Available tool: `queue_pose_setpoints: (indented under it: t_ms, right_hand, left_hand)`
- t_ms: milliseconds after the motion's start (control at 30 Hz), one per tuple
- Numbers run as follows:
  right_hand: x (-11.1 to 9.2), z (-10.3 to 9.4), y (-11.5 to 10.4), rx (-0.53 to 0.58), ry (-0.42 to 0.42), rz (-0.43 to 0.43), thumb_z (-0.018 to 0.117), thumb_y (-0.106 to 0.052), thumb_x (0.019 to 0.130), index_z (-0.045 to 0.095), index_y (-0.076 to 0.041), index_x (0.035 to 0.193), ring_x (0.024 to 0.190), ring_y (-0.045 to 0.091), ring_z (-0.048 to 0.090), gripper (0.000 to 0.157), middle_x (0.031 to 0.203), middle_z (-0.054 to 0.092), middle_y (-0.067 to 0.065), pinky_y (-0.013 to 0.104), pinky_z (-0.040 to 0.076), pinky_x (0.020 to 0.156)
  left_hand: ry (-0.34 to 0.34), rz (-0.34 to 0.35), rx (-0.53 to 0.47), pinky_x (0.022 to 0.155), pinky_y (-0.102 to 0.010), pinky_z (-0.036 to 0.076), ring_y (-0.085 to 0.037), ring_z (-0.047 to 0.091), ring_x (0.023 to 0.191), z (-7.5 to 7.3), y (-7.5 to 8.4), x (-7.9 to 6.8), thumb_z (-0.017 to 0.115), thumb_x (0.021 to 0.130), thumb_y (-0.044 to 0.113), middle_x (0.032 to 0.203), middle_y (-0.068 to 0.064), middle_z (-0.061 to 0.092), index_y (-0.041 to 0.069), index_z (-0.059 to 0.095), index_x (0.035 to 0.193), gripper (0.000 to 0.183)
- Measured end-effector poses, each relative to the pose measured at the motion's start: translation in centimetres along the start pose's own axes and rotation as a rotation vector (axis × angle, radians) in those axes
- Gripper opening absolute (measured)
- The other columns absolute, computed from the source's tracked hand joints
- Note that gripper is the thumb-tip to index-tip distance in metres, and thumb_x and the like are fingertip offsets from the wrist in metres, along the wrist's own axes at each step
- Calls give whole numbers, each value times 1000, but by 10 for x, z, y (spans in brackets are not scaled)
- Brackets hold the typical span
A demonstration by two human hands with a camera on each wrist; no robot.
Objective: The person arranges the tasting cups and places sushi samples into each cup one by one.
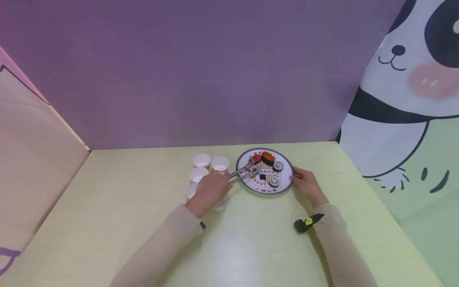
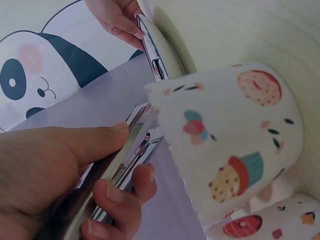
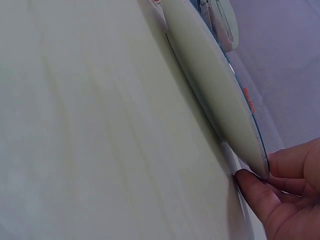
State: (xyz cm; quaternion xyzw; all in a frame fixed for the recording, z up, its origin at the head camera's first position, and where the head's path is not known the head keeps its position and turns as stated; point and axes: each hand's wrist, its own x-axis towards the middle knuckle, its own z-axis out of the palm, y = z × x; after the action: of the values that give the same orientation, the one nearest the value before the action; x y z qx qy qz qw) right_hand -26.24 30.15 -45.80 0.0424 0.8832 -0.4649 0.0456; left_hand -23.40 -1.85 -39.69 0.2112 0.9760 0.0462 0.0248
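In the head view, the left hand [image 1: 209, 190] grips the tongs [image 2: 120, 157] in its fingers, long axis toward 2 o'clock, tips over the sushi [image 1: 268, 158] plate [image 1: 285, 172]; whether they clasp a piece cannot be told. Right hand [image 1: 307, 183] fingers pinch the plate's 3 o'clock rim.

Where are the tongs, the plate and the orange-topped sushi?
Tongs [image 2: 116, 160], left wrist view: on the metal handle.
Plate [image 1: 286, 174], head view: on the rim's right side.
Orange-topped sushi [image 1: 267, 158], head view: on its middle.
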Motion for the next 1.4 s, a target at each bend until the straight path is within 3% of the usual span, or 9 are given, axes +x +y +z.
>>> queue_pose_setpoints:
  t_ms: [267,433,567,867,1033,1233,1400]
  right_hand:
    - [-1,1,5,0,6,-67,49,-6,95,37,8,138,123,41,46,47,135,45,30,47,35,103]
    - [1,0,5,-8,15,-67,50,-6,95,38,7,138,123,41,46,47,134,45,30,48,35,104]
    - [0,1,5,-15,16,-61,50,-6,95,38,6,138,124,41,45,47,135,45,29,47,35,104]
    - [-1,0,0,-25,22,-59,50,-5,95,38,7,138,124,41,45,46,135,45,29,47,35,104]
    - [-1,0,-1,-24,25,-58,50,-5,95,38,8,138,123,41,46,46,134,45,30,47,35,104]
    - [-2,0,-1,-17,20,-45,49,-5,95,36,7,139,125,41,44,47,136,43,29,47,34,105]
    - [-1,-1,0,-10,16,-43,49,-6,95,36,7,139,126,41,43,47,137,42,29,47,34,105]
  left_hand:
    - [24,-39,-26,50,-35,47,-26,60,66,-6,-6,-8,59,92,36,87,-12,64,13,55,124,40]
    - [30,-57,-45,51,-36,47,-28,61,69,-11,-11,-12,59,92,35,91,-11,66,11,58,122,38]
    - [15,-70,-50,52,-37,48,-27,61,70,-12,-18,-17,58,93,35,91,-11,66,10,56,125,41]
    - [51,-87,-38,58,-39,50,-31,64,79,-17,-33,-28,57,94,33,98,-14,66,11,51,133,46]
    - [63,-119,-69,57,-39,50,-31,64,77,-22,-41,-32,58,93,33,93,-14,67,8,52,131,46]
    - [85,-137,-72,49,-36,46,-27,59,63,-27,-51,-38,60,92,34,79,-13,64,4,57,116,39]
    - [90,-142,-67,52,-39,48,-30,61,67,-28,-57,-43,59,93,32,82,-16,64,2,56,121,41]
